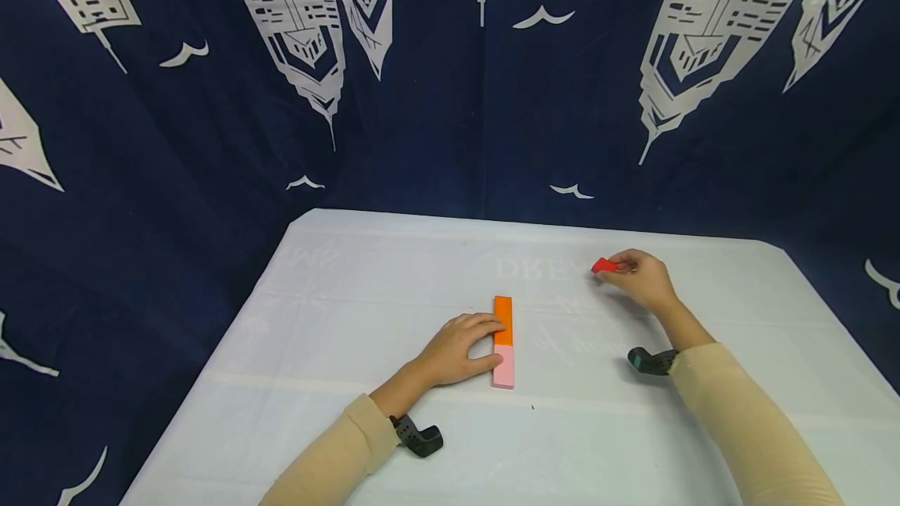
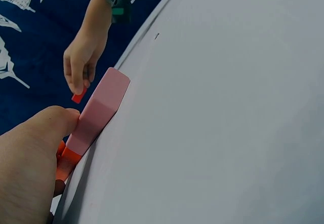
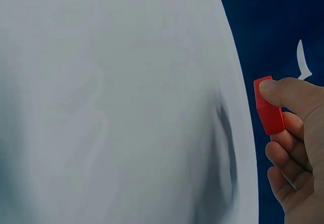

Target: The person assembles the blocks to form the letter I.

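An orange block (image 1: 503, 318) and a pink block (image 1: 503, 373) lie end to end on the white table, making one straight strip. My left hand (image 1: 457, 350) rests at its left side, fingertips on the orange block and thumb against the pink one. The left wrist view shows the thumb (image 2: 63, 120) along the side of the pink block, while the other fingers are mostly hidden. Farther right, my right hand (image 1: 641, 281) pinches a small red block (image 3: 269, 107) between thumb and fingers, raised over the table with a shadow beneath.
The white table cover (image 1: 337, 318) has faint lettering showing through. Behind the far edge hangs a dark blue cloth (image 1: 436, 147) printed with white buildings and birds. Each wrist carries a black camera mount, the left one (image 1: 419, 439) and the right one (image 1: 650, 361).
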{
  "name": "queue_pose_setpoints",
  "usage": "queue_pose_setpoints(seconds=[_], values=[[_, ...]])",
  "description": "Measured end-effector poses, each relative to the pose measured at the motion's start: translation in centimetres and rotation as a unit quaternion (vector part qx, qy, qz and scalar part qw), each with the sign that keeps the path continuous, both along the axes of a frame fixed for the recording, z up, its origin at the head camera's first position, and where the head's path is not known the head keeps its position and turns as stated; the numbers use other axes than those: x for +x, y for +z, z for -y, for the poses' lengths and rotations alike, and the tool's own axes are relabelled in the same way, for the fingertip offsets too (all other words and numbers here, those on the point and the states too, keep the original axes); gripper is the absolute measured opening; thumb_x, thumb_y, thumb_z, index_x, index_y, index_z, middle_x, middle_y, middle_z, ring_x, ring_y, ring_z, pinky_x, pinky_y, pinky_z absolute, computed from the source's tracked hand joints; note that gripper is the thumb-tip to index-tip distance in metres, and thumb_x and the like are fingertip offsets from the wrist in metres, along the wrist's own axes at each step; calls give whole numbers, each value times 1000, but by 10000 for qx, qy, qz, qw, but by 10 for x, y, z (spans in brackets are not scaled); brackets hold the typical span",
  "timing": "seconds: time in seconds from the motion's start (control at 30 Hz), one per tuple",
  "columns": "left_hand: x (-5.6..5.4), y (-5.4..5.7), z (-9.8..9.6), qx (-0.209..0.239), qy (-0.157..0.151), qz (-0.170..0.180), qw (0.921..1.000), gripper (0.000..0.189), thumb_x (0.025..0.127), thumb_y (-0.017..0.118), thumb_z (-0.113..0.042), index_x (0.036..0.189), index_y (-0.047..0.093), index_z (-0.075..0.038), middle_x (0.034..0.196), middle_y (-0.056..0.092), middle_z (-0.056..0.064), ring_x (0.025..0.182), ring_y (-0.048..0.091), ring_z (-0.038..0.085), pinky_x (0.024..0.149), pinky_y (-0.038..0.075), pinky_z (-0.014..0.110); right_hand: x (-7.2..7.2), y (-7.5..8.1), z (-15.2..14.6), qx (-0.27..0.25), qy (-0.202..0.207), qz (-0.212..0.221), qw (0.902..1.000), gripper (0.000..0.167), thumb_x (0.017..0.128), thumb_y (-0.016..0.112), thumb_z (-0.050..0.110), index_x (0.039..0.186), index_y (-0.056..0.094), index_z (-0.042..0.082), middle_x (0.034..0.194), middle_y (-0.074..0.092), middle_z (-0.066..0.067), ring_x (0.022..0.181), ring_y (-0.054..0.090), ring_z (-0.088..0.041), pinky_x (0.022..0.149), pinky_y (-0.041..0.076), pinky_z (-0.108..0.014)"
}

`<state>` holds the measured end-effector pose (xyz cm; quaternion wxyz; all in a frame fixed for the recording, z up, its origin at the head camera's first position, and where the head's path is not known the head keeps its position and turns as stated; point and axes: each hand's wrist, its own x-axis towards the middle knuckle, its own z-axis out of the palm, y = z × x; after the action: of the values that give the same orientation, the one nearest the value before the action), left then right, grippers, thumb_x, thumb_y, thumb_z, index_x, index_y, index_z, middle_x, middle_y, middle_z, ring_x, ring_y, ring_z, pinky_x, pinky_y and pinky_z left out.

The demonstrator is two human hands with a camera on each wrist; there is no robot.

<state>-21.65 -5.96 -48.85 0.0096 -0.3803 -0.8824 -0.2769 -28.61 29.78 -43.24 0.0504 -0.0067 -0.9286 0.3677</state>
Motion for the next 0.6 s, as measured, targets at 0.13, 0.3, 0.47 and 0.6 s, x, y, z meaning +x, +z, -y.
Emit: queue_pose_setpoints(seconds=[0.13,0.3,0.47,0.6], values=[[0,0,0,-32,-5,0,10000,52,93,61,-42,139,55,-17,144,49,1,133,42,21,112,30,40,0,-2,5,-14,72,-61,10000,47,85,77,29,112,62,-7,99,61,-18,90,54,-29,73,44,-32],[1,2,1,-36,6,2,10000,51,94,60,-42,138,55,-17,144,49,2,133,42,21,112,30,41,-2,-5,11,-79,176,-84,9998,45,84,77,28,110,62,-6,98,62,-18,89,55,-28,71,45,-29],[1,3,2,-16,10,7,10000,51,94,60,-42,138,55,-17,144,49,2,132,43,21,112,31,41,-2,-9,18,-79,258,-88,9996,44,84,77,27,110,63,-6,97,63,-18,88,55,-27,70,45,-27],[0,1,1,5,-17,15,10000,51,94,61,-41,138,55,-17,144,49,1,133,43,21,112,30,41,-3,-12,22,-65,298,-156,9994,43,84,77,24,110,63,-7,97,64,-19,88,55,-28,71,45,-30]])
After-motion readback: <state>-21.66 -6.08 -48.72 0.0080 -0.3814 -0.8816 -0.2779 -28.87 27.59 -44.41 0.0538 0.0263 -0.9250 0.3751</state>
